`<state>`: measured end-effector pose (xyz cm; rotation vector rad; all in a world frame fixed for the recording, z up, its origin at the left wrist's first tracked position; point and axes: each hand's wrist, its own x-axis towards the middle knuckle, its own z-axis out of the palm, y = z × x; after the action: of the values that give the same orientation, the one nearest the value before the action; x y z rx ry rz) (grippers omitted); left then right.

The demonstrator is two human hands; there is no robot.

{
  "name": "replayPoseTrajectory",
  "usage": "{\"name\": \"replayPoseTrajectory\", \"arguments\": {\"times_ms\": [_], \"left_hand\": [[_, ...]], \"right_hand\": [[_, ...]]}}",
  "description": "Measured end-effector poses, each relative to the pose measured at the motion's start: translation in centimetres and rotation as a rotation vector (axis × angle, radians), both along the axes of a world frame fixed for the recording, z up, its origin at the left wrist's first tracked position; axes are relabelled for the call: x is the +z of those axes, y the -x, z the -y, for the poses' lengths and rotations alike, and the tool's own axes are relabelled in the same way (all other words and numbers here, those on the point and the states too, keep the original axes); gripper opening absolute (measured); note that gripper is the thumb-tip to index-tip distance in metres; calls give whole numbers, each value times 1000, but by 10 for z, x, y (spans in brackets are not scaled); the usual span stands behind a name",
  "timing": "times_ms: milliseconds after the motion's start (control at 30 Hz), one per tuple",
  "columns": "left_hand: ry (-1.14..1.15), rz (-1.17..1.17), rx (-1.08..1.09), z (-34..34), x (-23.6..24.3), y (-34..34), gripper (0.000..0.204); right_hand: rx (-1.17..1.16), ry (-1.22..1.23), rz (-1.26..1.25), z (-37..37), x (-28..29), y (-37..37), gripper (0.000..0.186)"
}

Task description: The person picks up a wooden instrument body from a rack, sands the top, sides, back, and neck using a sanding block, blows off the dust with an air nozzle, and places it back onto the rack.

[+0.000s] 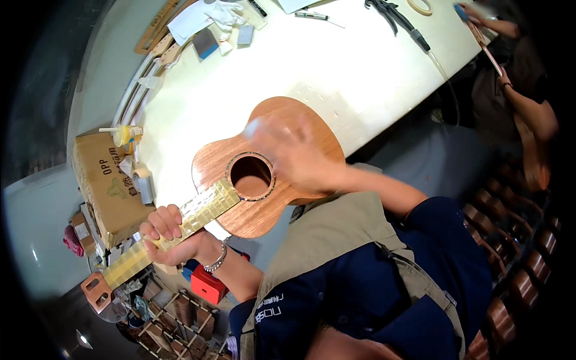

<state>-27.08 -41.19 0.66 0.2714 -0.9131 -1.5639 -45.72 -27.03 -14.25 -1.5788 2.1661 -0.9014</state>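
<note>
An unstrung wooden ukulele (211,157) lies slanted across my front, its body over the table's near edge. Yellowish tape covers its fretboard (207,206), and the slotted headstock (97,292) points to the lower left. My left hand (171,237) is wrapped round the neck, thumb below and fingers over the taped side. My right hand (294,150) is over the top beside the round soundhole (252,176), smeared by motion. A small pale blue pad (252,127) shows blurred at its fingertips; its exact shape is unclear.
Sanding blocks (205,43), papers and a glove (225,13) lie on the white table (372,78). Across it is a black air gun (399,21) with a hose. A carton (111,186) and drink cup (125,135) are left. A co-worker (510,78) handles a neck-like piece at right.
</note>
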Motion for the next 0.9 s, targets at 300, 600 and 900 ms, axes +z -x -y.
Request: {"name": "replayPoseTrajectory", "arguments": {"times_ms": [300, 600, 900], "left_hand": [[-27, 6, 147, -7, 6, 4, 26], [26, 14, 265, -9, 7, 31, 25], [-11, 47, 279, -6, -1, 17, 23]], "right_hand": [[116, -29, 20, -28, 46, -33, 63], [-21, 0, 23, -31, 11, -31, 65], [99, 26, 114, -80, 14, -37, 69]]}}
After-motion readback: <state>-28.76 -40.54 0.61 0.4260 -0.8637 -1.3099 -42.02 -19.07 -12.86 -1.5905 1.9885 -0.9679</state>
